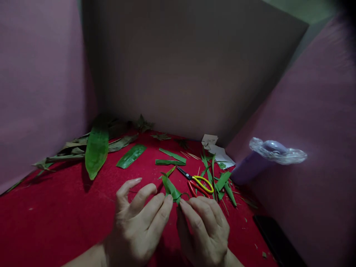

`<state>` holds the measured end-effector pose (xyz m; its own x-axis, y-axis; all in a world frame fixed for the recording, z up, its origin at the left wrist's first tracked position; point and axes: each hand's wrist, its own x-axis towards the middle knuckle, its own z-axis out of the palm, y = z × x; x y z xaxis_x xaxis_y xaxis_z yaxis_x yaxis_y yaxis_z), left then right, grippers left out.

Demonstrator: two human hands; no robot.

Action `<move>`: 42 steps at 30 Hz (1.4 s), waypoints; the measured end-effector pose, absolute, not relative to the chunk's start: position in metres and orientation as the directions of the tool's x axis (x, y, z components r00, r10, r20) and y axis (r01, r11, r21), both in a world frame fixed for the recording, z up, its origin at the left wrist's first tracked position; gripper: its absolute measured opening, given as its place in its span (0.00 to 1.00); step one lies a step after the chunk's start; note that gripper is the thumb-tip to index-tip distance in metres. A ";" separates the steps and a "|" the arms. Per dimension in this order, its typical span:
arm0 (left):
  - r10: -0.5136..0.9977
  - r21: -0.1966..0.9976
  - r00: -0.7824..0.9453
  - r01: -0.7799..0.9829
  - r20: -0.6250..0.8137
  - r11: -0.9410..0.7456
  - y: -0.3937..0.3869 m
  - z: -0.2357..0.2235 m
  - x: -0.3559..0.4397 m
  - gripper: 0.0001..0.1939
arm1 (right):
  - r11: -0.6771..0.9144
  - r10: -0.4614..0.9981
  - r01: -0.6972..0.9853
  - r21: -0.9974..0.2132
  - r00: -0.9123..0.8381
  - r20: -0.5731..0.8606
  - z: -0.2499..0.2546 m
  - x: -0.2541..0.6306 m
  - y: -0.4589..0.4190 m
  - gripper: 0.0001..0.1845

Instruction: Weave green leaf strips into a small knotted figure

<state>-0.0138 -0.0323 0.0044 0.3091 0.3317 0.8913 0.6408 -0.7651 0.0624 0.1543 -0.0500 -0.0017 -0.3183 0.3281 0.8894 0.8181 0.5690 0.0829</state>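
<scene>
Between my two hands, low in the middle of the view, is a folded green leaf piece (172, 191) with pointed ends sticking up. My left hand (144, 218) pinches its left side with thumb and index finger, the other fingers raised and bent. On its lower right side, the fingertips of my right hand (203, 226) press together around it. Just beyond my right hand lie scissors (204, 183) with yellow and red handles and dark blades. Two narrow cut leaf strips (170, 162) rest farther back. Both thumbs are mostly hidden.
A long whole leaf (96, 152) and dried leaves (75, 148) lie at the left. A shorter leaf piece (131, 155) is nearby. Leaf scraps (224, 181) and white paper (221, 155) sit at the right, beside a purple container (251, 167) with clear plastic. A black flat object (275, 237) lies front right.
</scene>
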 end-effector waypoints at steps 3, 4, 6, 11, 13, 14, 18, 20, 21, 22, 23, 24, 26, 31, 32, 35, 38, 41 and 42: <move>0.320 0.053 0.312 0.637 0.894 -0.769 -0.032 0.005 -0.013 0.13 | 0.564 0.310 0.820 0.101 -0.323 0.894 0.000 0.155 -0.051 0.14; 0.318 0.051 0.314 0.636 0.895 -0.770 -0.032 0.005 -0.013 0.13 | 0.562 0.302 0.821 0.105 -0.322 0.897 0.001 0.154 -0.051 0.13; 0.326 0.055 0.317 0.638 0.891 -0.768 -0.032 0.006 -0.014 0.13 | 0.555 0.292 0.824 0.113 -0.321 0.901 0.002 0.154 -0.051 0.12; 0.344 0.050 0.345 0.640 0.873 -0.767 -0.034 0.008 -0.016 0.13 | 0.542 0.276 0.831 0.128 -0.319 0.906 0.003 0.153 -0.053 0.12; 0.357 0.057 0.343 0.647 0.869 -0.760 -0.032 0.008 -0.019 0.13 | 0.545 0.273 0.828 0.130 -0.322 0.906 0.003 0.154 -0.053 0.12; 0.348 0.046 0.348 0.645 0.870 -0.763 -0.031 0.008 -0.020 0.13 | 0.546 0.273 0.828 0.130 -0.323 0.906 0.003 0.154 -0.053 0.11; 0.238 -0.046 0.387 0.597 0.891 -0.801 -0.026 0.007 -0.025 0.11 | 0.534 0.273 0.836 0.127 -0.312 0.910 0.002 0.155 -0.053 0.12; 0.245 -0.024 0.367 0.597 0.897 -0.802 -0.028 0.008 -0.026 0.10 | 0.533 0.260 0.834 0.139 -0.319 0.911 0.001 0.156 -0.054 0.12; 0.264 -0.007 0.362 0.601 0.894 -0.799 -0.031 0.009 -0.026 0.11 | 0.533 0.254 0.833 0.149 -0.325 0.911 0.001 0.156 -0.055 0.12; 0.277 -0.002 0.367 0.605 0.888 -0.796 -0.033 0.011 -0.025 0.12 | 0.534 0.246 0.830 0.162 -0.336 0.909 0.002 0.157 -0.055 0.12; 0.279 -0.005 0.370 0.609 0.886 -0.793 -0.036 0.013 -0.024 0.13 | 0.533 0.240 0.827 0.178 -0.349 0.906 0.002 0.157 -0.056 0.12; 0.264 -0.017 0.365 0.613 0.893 -0.790 -0.038 0.016 -0.023 0.14 | 0.530 0.237 0.825 0.194 -0.364 0.900 0.003 0.158 -0.057 0.11; 0.216 -0.036 0.311 0.642 0.925 -0.766 -0.041 0.020 -0.019 0.15 | 0.523 0.220 0.823 0.222 -0.382 0.898 0.005 0.158 -0.058 0.10; 0.119 -0.078 0.233 0.689 0.965 -0.721 -0.038 0.021 -0.013 0.15 | 0.506 0.178 0.831 0.233 -0.364 0.914 0.007 0.158 -0.059 0.07; 0.089 -0.088 0.218 0.685 0.972 -0.723 -0.037 0.019 -0.013 0.16 | 0.501 0.183 0.832 0.238 -0.371 0.911 0.007 0.158 -0.059 0.07; 0.088 -0.081 0.216 0.668 0.972 -0.740 -0.035 0.016 -0.014 0.19 | 0.500 0.188 0.827 0.255 -0.392 0.901 0.009 0.158 -0.059 0.05; 0.089 -0.081 0.222 0.655 0.971 -0.752 -0.036 0.016 -0.016 0.22 | 0.509 0.181 0.819 0.264 -0.402 0.898 0.009 0.159 -0.060 0.06; 0.116 -0.081 0.255 0.652 0.960 -0.754 -0.036 0.016 -0.017 0.23 | 0.511 0.184 0.819 0.260 -0.400 0.898 0.009 0.159 -0.060 0.08; 0.129 -0.073 0.257 0.651 0.958 -0.756 -0.036 0.016 -0.017 0.23 | 0.511 0.185 0.819 0.261 -0.401 0.897 0.009 0.159 -0.060 0.08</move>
